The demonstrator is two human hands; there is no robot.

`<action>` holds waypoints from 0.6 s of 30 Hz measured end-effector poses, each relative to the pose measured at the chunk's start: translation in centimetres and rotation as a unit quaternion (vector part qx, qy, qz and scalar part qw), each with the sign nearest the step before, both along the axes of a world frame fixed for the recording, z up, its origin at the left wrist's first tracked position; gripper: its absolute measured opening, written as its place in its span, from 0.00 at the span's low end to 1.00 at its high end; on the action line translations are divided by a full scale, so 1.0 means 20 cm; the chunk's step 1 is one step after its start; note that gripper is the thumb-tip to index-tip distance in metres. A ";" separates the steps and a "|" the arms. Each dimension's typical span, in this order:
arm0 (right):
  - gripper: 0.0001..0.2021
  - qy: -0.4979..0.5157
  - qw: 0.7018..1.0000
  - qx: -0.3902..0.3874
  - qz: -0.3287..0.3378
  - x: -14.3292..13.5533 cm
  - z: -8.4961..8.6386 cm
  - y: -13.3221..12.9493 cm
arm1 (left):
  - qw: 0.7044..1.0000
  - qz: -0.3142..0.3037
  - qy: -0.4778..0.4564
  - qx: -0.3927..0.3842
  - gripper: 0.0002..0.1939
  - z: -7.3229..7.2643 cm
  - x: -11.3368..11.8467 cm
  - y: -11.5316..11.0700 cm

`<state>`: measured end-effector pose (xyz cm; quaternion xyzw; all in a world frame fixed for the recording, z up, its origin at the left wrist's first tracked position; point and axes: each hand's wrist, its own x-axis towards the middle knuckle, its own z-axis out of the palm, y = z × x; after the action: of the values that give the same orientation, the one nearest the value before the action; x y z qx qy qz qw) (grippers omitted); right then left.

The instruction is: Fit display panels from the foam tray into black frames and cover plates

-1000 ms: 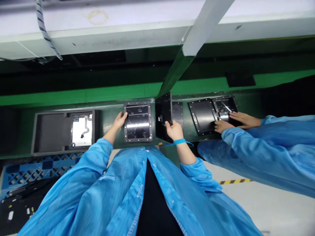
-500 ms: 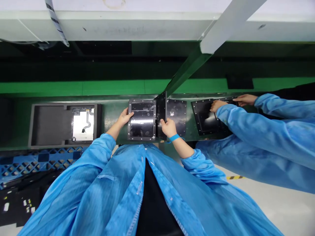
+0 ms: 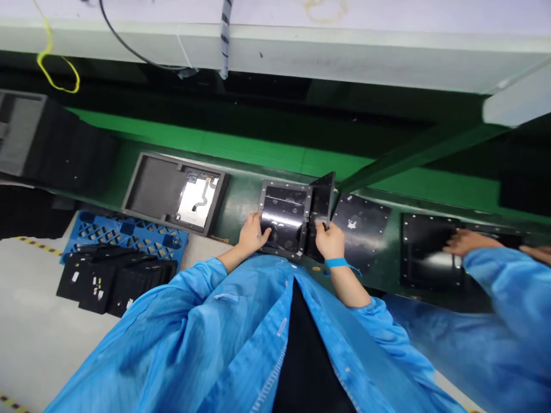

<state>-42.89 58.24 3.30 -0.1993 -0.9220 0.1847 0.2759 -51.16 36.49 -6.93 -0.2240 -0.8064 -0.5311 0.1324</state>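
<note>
A flat black hinged fixture point(image 3: 284, 221) lies on the green bench in front of me, with bright studs around its frame and a glossy dark panel inside. Its lid point(image 3: 321, 201) stands nearly upright along the right side. My right hand point(image 3: 330, 241), with a blue wrist strap, is closed on the lid's lower near corner. At the fixture's lower left corner, my left hand point(image 3: 253, 234) grips the edge, thumb toward the glossy panel. Left of it sits a grey foam tray point(image 3: 150, 186) bearing a silver display panel point(image 3: 198, 199) with a dark flex cable.
A dark studded plate point(image 3: 361, 223) lies right of the lid. Farther right, a co-worker's hand point(image 3: 469, 244) is at another black fixture point(image 3: 424, 252). Stacked foam trays point(image 3: 51, 137) stand far left. Below are a blue pallet point(image 3: 124, 232) and black sheets point(image 3: 103, 281). A slanted post point(image 3: 413, 149) rises behind.
My view has swung left, so the bench appears tilted and shifted right. My left hand has slid down to the fixture's lower corner. The lid remains upright in my right hand.
</note>
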 end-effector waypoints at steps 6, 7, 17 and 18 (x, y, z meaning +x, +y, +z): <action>0.15 -0.011 1.000 0.010 -0.012 0.01 0.04 -0.04 | 0.982 0.051 -0.099 0.153 0.14 0.04 -0.02 0.06; 0.15 -0.013 1.000 0.006 -0.016 0.00 0.05 -0.05 | 0.972 0.041 -0.119 0.199 0.15 0.06 -0.02 0.07; 0.12 0.010 0.999 -0.035 -0.019 0.01 0.07 -0.06 | 0.852 -0.110 -0.292 0.421 0.44 0.21 0.03 0.09; 0.12 0.009 0.999 -0.038 -0.022 0.01 0.07 -0.06 | 0.838 -0.119 -0.337 0.413 0.45 0.22 0.03 0.09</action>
<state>-42.77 56.98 4.76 -0.2276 -0.9072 0.2151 0.2808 -50.65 38.29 -2.52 -0.0499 -0.4744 -0.8690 -0.1313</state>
